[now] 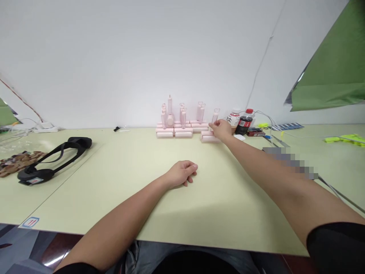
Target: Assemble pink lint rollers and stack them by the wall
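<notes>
Several pale pink lint rollers with upright handles [183,132] stand in rows against the wall at the back of the table. At the right end of the group, my right hand [222,129] has its fingers closed round the upright handle of a pink roller [209,137], whose base is at the table's surface. My left hand [182,173] rests on the table nearer to me, fingers curled and thumb against them, with nothing visible in it.
Right of the rollers stand a white-capped bottle [234,118] and a red-capped cola bottle [244,122], with cables beyond. A black headset-like frame [54,160] and brown pieces [21,161] lie on the left of the pale table [128,152].
</notes>
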`<state>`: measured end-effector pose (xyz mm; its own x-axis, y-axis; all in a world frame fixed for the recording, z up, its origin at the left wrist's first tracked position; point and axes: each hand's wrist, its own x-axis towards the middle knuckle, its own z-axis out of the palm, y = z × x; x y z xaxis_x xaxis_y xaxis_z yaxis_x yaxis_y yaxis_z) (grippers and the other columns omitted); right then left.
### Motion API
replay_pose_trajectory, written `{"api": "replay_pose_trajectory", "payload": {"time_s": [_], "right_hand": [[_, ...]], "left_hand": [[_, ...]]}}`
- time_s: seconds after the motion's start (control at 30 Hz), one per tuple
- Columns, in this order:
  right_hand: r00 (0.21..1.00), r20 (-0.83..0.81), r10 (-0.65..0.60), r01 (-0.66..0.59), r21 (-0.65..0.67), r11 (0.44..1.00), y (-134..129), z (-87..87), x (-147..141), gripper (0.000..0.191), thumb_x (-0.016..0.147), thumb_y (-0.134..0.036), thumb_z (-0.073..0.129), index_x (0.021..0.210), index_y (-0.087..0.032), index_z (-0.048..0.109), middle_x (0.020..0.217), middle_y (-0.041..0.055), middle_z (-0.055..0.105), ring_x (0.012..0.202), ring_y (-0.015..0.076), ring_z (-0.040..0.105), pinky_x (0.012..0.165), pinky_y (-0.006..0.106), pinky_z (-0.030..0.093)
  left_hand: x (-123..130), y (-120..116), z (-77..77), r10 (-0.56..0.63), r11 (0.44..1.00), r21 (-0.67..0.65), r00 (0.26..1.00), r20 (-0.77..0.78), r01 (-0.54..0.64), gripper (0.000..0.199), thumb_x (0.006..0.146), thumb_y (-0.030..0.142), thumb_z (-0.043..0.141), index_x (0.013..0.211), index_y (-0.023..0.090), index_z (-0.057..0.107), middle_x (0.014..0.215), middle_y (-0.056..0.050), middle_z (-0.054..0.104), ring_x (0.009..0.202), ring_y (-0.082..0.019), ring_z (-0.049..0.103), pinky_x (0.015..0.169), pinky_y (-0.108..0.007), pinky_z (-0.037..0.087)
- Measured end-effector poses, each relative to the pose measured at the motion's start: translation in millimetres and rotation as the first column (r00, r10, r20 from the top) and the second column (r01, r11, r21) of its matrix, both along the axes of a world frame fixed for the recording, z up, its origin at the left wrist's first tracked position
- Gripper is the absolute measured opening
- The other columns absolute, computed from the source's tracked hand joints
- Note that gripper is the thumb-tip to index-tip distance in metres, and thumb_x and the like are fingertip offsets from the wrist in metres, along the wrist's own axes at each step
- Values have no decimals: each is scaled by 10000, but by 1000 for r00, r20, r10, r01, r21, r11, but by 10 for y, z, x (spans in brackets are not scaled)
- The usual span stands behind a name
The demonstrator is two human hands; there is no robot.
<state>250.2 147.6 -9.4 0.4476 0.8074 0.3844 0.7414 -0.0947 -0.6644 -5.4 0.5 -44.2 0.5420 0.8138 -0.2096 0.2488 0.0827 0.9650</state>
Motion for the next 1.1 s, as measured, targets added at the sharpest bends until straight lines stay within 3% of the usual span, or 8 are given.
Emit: {"api": "replay_pose_trajectory", "payload": {"time_s": [0.27, 0.4, 0.5, 0.63, 0.7, 0.8, 0.93, 1.1], "right_hand": [[1000, -20, 5, -5, 6, 1000, 520, 1, -238, 225, 787, -401, 646, 800, -178, 617, 854, 109, 681, 844, 248, 612, 746, 340, 436], [999, -48, 22, -22, 13, 1000, 533, -51, -278, 283, 795, -452, 625, 840, -174, 605, 737, 71, 653, 733, 225, 610, 700, 333, 445], [999, -36, -1, 3, 74, 997, 426, -20, -258, 366, 810, -484, 590, 995, -169, 566, 883, 89, 652, 797, 228, 602, 727, 344, 449], [998, 62, 28, -45, 296, 954, 251, 207, -342, 287, 853, -367, 511, 1073, -183, 519, 1077, 106, 587, 932, 218, 563, 822, 346, 433], [980, 158, 121, -178, 424, 888, 210, 387, -490, 221, 845, -308, 498, 1018, -175, 540, 1053, 107, 572, 914, 212, 556, 841, 345, 430], [916, 285, 283, -389, 454, 802, 260, 691, -820, 162, 853, -262, 469, 930, -172, 579, 1032, 108, 565, 876, 212, 550, 857, 362, 432], [804, 381, 458, -581, 333, 743, 543, 1032, -1231, 258, 857, -168, 433, 1039, -170, 615, 1123, 123, 574, 1023, 251, 539, 928, 409, 417], [719, 392, 574, -640, 48, 767, 1033, 1199, -1420, 527, 818, -85, 493, 1342, -137, 484, 1456, 148, 394, 1282, 290, 414, 1081, 453, 324]], "left_hand": [[-17, -6, -82, -45, 999, 24, 999, -13, 46, 382, 843, 520, 557, 982, 169, 613, 976, -63, 601, 670, -95, 574, 473, -175, 429], [-11, -7, -87, -69, 997, 31, 997, -32, 70, 367, 855, 514, 535, 989, 182, 615, 982, -57, 599, 694, -103, 578, 485, -178, 436], [6, 1, -104, -80, 996, 42, 996, -47, 82, 369, 853, 515, 537, 987, 182, 620, 940, -49, 594, 688, -105, 571, 479, -175, 421], [33, 12, -149, -69, 995, 65, 997, -47, 72, 401, 833, 537, 556, 984, 174, 638, 825, -42, 593, 626, -113, 542, 458, -196, 396], [39, 8, -154, -58, 995, 73, 997, -49, 62, 404, 822, 545, 567, 977, 180, 643, 792, -36, 591, 608, -118, 531, 449, -205, 384], [32, -17, -125, -58, 995, 74, 997, -56, 62, 377, 819, 534, 571, 958, 190, 636, 764, -25, 580, 612, -123, 526, 440, -202, 366], [14, -62, -69, -59, 997, 44, 997, -57, 62, 349, 815, 506, 582, 958, 191, 630, 765, -19, 569, 627, -124, 525, 447, -203, 368], [13, -90, -45, -52, 999, 3, 997, -62, 52, 326, 812, 487, 593, 949, 194, 622, 792, -19, 562, 648, -126, 532, 455, -203, 376]]}}
